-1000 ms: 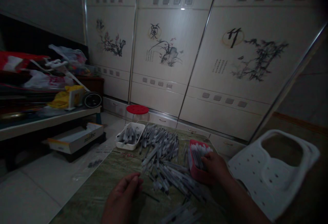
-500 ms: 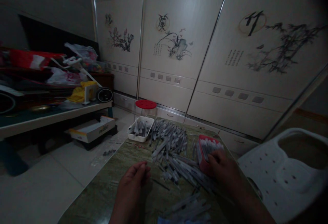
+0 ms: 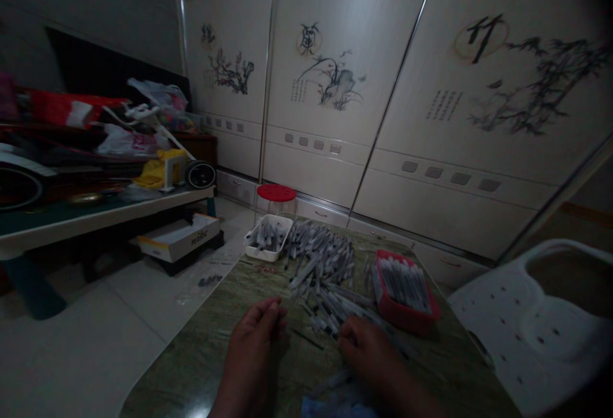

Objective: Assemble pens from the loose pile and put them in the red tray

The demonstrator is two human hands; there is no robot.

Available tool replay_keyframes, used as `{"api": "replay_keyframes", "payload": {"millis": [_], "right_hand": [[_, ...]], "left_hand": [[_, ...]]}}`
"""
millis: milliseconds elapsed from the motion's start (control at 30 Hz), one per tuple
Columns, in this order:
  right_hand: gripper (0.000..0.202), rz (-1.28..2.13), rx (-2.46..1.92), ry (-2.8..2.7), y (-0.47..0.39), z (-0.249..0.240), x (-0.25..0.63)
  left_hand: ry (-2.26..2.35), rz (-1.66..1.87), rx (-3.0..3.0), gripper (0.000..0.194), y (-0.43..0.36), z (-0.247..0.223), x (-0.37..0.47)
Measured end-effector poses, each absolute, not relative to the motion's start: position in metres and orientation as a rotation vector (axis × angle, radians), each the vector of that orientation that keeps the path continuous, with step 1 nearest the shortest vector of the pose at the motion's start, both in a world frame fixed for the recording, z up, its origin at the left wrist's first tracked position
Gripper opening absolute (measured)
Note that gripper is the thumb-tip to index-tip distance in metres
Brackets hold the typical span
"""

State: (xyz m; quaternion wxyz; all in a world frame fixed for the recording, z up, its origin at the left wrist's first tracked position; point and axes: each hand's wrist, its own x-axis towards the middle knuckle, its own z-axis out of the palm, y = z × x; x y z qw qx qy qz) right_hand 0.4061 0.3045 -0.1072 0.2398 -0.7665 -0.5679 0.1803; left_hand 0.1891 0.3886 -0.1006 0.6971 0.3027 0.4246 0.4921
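Note:
My left hand [image 3: 256,335] is over the near left of the table, thumb and fingertips pinched together; whatever they hold is too small to make out. At the near edge of a loose pile of clear-barrelled pens [image 3: 328,252], my right hand [image 3: 366,344] is curled closed, its fingertips hidden. Between the hands lies a thin dark stick [image 3: 306,338], like a pen refill. A red basket [image 3: 407,319] full of pens in neat rows [image 3: 405,284] stands right of the pile. More pens, partly covered by my right arm, lie near the front beside a blue item [image 3: 335,408].
A white tub [image 3: 265,254] with pen-like pieces stands at the table's far left corner. The green marbled table [image 3: 191,354] has a white chair [image 3: 531,322] on its right. Beyond are a red stool [image 3: 276,193], a cluttered bench [image 3: 143,204] and sliding wardrobe doors [image 3: 316,111].
My right hand has left the red basket and moved left and nearer, to the pens in front of the pile. My left hand keeps its pinch in nearly the same place. The view has shifted slightly.

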Motion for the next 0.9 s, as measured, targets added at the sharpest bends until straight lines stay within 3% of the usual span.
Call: {"api": "replay_keyframes", "payload": {"millis": [467,900], "right_hand": [[0.009,0.562,-2.182,-1.660,0.308,-0.101,0.386],[0.010,0.373,-2.379,-1.474,0.318,-0.100,0.444]], "left_hand": [[0.947,1.107,0.679,0.039,0.391,-0.101,0.188],[0.948,1.083,0.662,0.040,0.390,-0.105,0.193]]}}
